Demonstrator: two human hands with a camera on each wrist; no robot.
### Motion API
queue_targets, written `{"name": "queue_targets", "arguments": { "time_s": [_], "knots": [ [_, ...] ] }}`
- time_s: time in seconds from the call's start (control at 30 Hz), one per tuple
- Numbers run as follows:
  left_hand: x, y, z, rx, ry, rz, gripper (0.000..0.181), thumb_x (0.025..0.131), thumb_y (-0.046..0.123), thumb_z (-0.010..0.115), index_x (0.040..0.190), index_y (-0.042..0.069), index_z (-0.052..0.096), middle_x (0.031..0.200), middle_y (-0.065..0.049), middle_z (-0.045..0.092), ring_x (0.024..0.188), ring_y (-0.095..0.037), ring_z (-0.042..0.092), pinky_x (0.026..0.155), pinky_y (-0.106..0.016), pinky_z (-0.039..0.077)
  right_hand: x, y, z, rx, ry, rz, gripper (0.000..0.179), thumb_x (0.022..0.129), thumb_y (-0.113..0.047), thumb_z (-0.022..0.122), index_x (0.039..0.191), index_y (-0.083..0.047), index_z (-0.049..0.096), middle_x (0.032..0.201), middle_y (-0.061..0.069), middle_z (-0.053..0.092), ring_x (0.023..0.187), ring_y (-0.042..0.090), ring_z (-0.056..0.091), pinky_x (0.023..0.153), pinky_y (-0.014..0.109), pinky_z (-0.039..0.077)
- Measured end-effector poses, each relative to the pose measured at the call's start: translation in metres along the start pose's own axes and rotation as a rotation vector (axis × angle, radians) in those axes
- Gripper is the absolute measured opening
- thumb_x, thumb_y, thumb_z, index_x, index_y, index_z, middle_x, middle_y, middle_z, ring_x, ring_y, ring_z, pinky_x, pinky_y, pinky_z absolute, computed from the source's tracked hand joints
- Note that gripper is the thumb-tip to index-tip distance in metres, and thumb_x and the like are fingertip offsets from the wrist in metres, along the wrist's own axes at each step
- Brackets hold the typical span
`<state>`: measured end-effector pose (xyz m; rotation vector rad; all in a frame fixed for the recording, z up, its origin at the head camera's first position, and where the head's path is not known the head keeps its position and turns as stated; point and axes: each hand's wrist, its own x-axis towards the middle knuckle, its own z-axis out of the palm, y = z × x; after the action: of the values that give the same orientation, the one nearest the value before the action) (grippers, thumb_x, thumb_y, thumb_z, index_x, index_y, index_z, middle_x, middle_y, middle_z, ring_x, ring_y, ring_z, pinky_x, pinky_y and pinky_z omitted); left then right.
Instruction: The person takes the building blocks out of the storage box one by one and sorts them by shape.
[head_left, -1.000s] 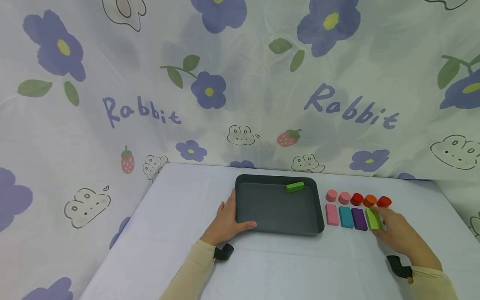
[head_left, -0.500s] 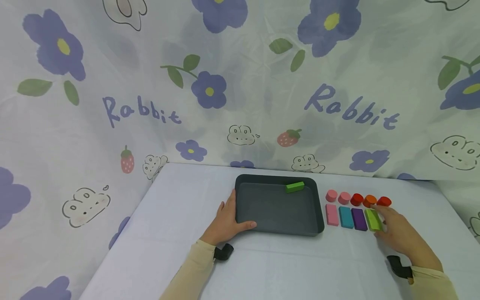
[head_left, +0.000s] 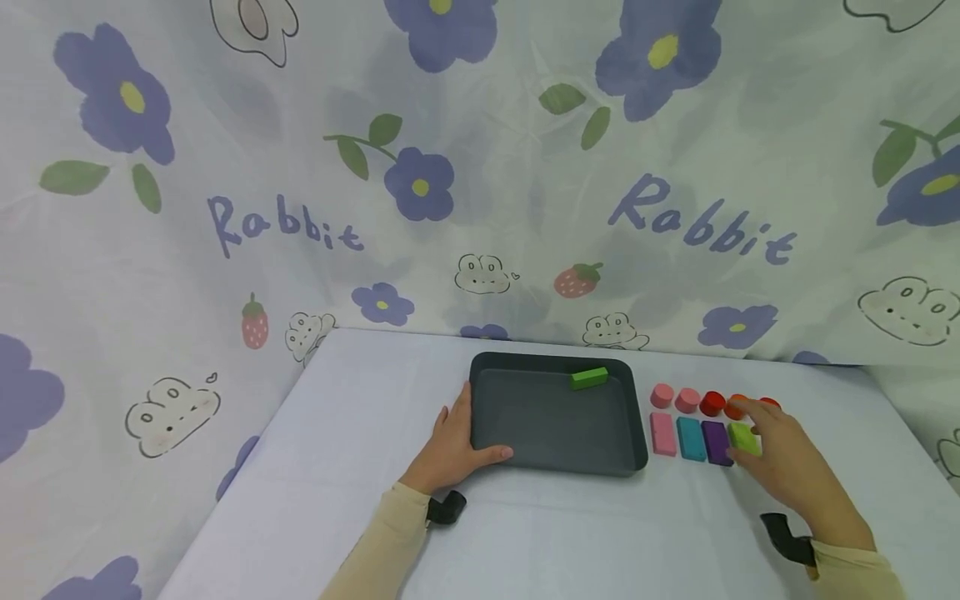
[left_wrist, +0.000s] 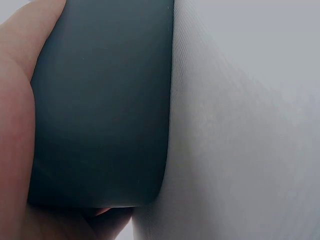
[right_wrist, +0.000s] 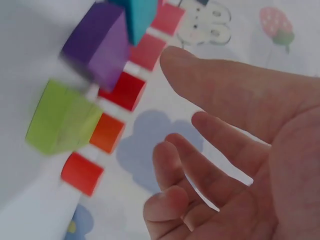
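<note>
My left hand (head_left: 450, 442) holds the near left corner of a dark grey baking tray (head_left: 558, 468), fingers along its left side and thumb over the front rim. The left wrist view shows the tray wall (left_wrist: 105, 110) up close beside the thumb. Inside the tray, at the far right, lies a green block (head_left: 589, 378). Over the lime green block (head_left: 742, 437) hovers my right hand (head_left: 787, 458), thumb and fingers spread apart with nothing between them. In the right wrist view the lime block (right_wrist: 60, 120) stands apart from the fingers. The right hand partly covers this block in the head view.
Left of the lime block are purple (head_left: 717, 442), blue (head_left: 692, 438) and pink (head_left: 663, 433) flat blocks. Behind them runs a row of pink, red and orange cylinders (head_left: 712, 404). A white cloth (head_left: 600, 533) covers the table, and a printed curtain (head_left: 480, 167) hangs behind it.
My right hand has shifted slightly left and lifted over the lime block, thumb now near the purple block. The left hand and tray have stayed in place.
</note>
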<state>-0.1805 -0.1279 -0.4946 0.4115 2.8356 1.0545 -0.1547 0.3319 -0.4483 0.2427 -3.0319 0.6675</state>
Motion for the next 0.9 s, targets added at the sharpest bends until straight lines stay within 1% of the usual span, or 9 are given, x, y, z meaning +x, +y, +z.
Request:
{"name": "queue_targets", "arguments": {
  "time_s": [0.2,0.33,0.4,0.43,0.5,0.53,0.67,0.8,0.9],
  "knots": [
    [0.000,-0.001,0.000,0.001,-0.008,0.001,0.129,0.081,0.067,0.072,0.160,0.002,-0.006,0.168,-0.012,0.002,0.154,-0.026,0.011,0.124,-0.049,0.002,0.002,-0.018,0.007,0.030,0.060,-0.048,0.068,0.082,-0.009,0.082,0.138,0.010,0.047,0.133,0.038,0.047,0.106,0.052,0.055,0.084,0.068,0.050],
    [-0.001,-0.001,0.000,0.001,-0.005,0.005,0.128,0.081,0.066,0.073,0.160,0.001,-0.005,0.168,-0.014,0.003,0.153,-0.028,0.012,0.124,-0.051,0.003,0.006,-0.032,0.011,0.043,0.129,-0.096,0.067,0.081,-0.007,0.081,0.137,0.011,0.048,0.132,0.037,0.048,0.108,0.052,0.054,0.086,0.069,0.049],
    [-0.001,0.000,-0.001,-0.001,-0.001,0.007,0.127,0.082,0.064,0.074,0.160,0.000,-0.004,0.168,-0.015,0.004,0.153,-0.029,0.013,0.123,-0.052,0.003,0.009,-0.040,0.012,0.049,0.139,-0.093,0.068,0.082,-0.007,0.081,0.138,0.010,0.048,0.134,0.036,0.047,0.113,0.053,0.050,0.088,0.070,0.047],
    [-0.001,0.000,-0.001,-0.004,0.002,0.008,0.127,0.082,0.064,0.074,0.160,0.000,-0.003,0.168,-0.015,0.004,0.153,-0.029,0.013,0.123,-0.052,0.003,0.011,-0.044,0.013,0.050,0.143,-0.089,0.067,0.082,-0.007,0.081,0.138,0.010,0.048,0.134,0.036,0.048,0.112,0.051,0.051,0.088,0.068,0.048],
    [-0.002,0.001,-0.001,-0.008,0.003,0.005,0.127,0.082,0.063,0.074,0.160,0.000,-0.003,0.168,-0.015,0.004,0.153,-0.029,0.013,0.123,-0.052,0.003,0.015,-0.052,0.016,0.052,0.137,-0.073,0.067,0.083,-0.008,0.080,0.140,0.008,0.047,0.135,0.035,0.047,0.112,0.051,0.052,0.087,0.066,0.050],
    [-0.002,0.001,-0.001,-0.009,0.002,0.004,0.127,0.082,0.064,0.074,0.160,0.000,-0.003,0.168,-0.015,0.004,0.153,-0.029,0.013,0.124,-0.052,0.002,0.017,-0.057,0.016,0.057,0.123,-0.060,0.067,0.085,-0.010,0.080,0.141,0.008,0.047,0.135,0.035,0.047,0.114,0.051,0.051,0.088,0.067,0.049],
    [-0.002,0.001,-0.002,-0.009,-0.002,0.003,0.128,0.081,0.066,0.073,0.160,0.000,-0.003,0.168,-0.015,0.005,0.153,-0.029,0.013,0.124,-0.051,0.002,0.025,-0.073,0.021,0.069,0.101,-0.031,0.067,0.088,-0.015,0.077,0.143,0.006,0.045,0.135,0.033,0.048,0.107,0.047,0.057,0.083,0.061,0.055],
    [-0.003,0.001,-0.002,-0.007,-0.004,0.000,0.130,0.080,0.069,0.072,0.160,0.001,-0.004,0.168,-0.014,0.005,0.153,-0.028,0.013,0.124,-0.050,0.002,0.035,-0.087,0.026,0.094,0.094,-0.030,0.066,0.090,-0.016,0.076,0.145,0.005,0.045,0.135,0.032,0.049,0.107,0.045,0.058,0.084,0.059,0.055],
    [-0.003,0.001,-0.001,-0.007,-0.002,0.000,0.130,0.079,0.069,0.072,0.160,0.001,-0.004,0.168,-0.014,0.005,0.153,-0.028,0.013,0.124,-0.050,0.002,0.041,-0.097,0.030,0.106,0.094,-0.022,0.066,0.089,-0.016,0.076,0.145,0.004,0.046,0.137,0.032,0.049,0.111,0.047,0.056,0.087,0.061,0.054]
  ]
}}
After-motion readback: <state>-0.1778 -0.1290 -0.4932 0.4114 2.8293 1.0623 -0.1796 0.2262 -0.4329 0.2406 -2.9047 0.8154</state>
